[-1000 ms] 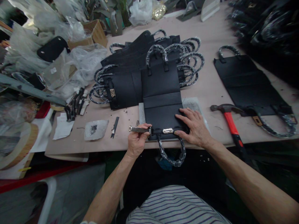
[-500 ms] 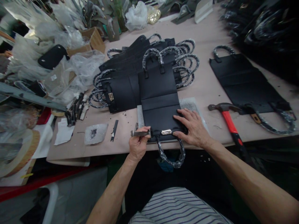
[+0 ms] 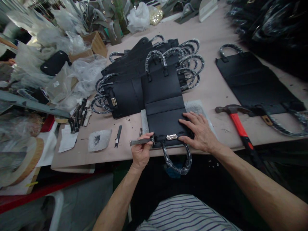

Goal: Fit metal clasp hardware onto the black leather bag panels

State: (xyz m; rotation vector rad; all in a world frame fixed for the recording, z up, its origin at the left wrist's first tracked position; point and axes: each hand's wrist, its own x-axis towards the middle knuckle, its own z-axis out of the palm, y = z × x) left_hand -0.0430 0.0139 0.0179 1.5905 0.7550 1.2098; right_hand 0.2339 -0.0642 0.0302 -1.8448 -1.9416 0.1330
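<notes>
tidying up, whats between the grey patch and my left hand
Head view: a thin black strip lies on the table there, beside the metal tool in the left hand.

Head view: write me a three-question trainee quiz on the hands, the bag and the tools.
1. True or false: the right hand lies flat on the black bag.
2. Fill in: the left hand holds a metal ____ beside the bag's silver clasp.
3. The hammer lies: A) in the left hand B) on the table, right of the right hand C) under the right hand.
Key: 1 true; 2 rod; 3 B.
</notes>
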